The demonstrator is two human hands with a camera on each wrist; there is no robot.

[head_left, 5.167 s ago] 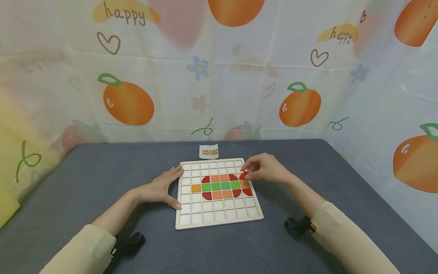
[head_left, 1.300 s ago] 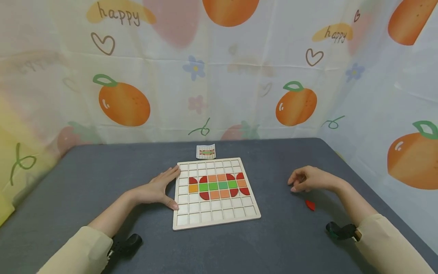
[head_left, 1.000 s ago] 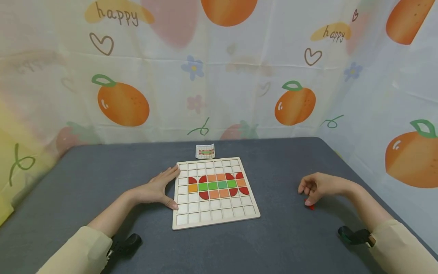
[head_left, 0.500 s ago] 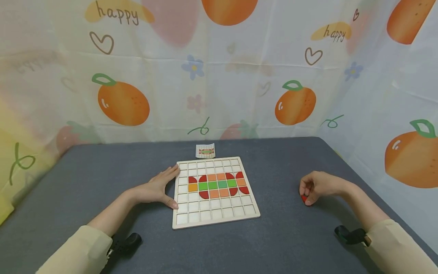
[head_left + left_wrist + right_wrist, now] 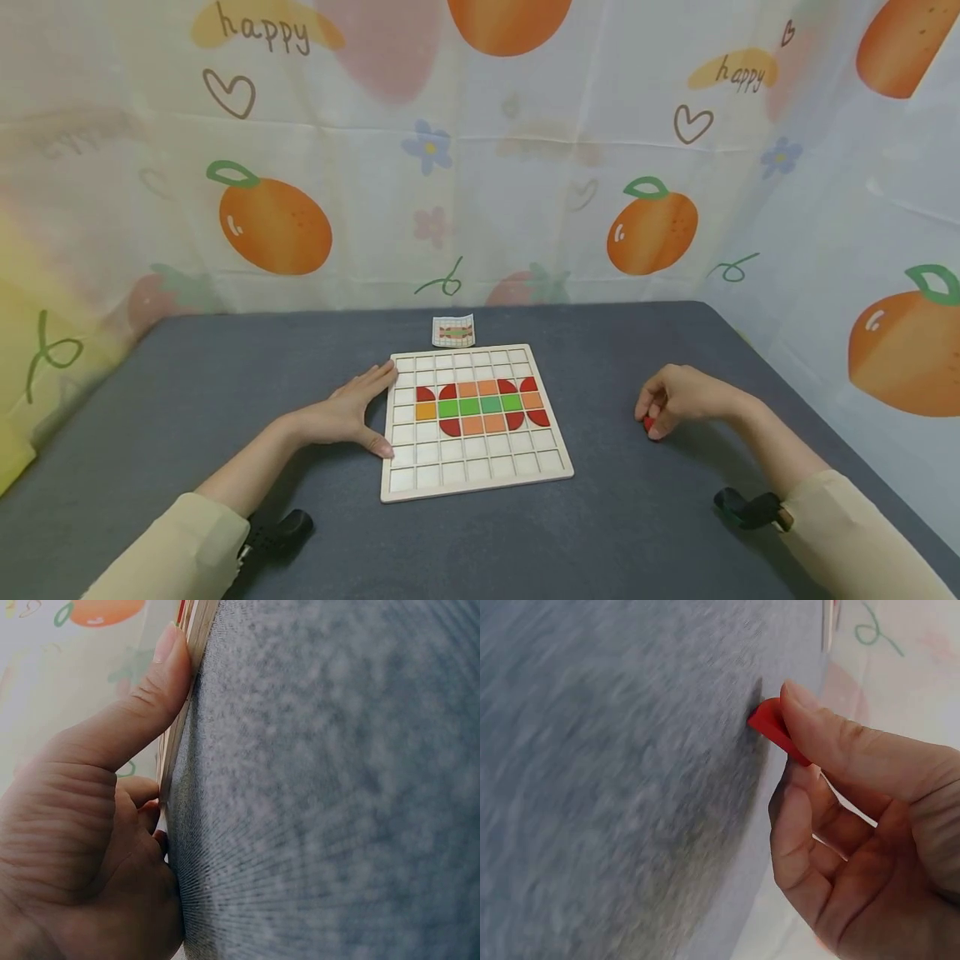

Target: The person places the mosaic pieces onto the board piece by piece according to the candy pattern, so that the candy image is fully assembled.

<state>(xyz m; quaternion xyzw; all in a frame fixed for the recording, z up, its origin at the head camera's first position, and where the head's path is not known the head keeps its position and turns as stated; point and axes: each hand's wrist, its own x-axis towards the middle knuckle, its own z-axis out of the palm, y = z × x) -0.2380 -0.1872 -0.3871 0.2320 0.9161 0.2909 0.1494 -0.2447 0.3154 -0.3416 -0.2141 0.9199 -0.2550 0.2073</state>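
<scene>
A pale wooden grid board [image 5: 446,477] lies on the table, with flat coloured tiles across its middle rows. Bright green tiles and one teal tile [image 5: 491,404] line up in a row, with an orange tile [image 5: 426,411] at its left. Salmon tiles [image 5: 472,425] and red quarter-circle tiles sit above and below. My left hand [image 5: 341,414] rests at the board's left edge, thumb and fingers spread along its side. Right of the board, my right hand [image 5: 686,396] pinches a red quarter-circle tile [image 5: 771,724] between thumb and fingers, close over the table; the fingers hide part of it.
A small printed card [image 5: 453,332] with a matching coloured pattern lies behind the board. The dark grey table [image 5: 600,533] meets a fruit-print curtain [image 5: 517,208] at the back and right. Black wrist devices sit at both cream sleeves [image 5: 172,542].
My right hand has left the board and picked up a red tile at the right, then drifted slightly left. Another red tile now sits above the orange one. My left hand stays put.
</scene>
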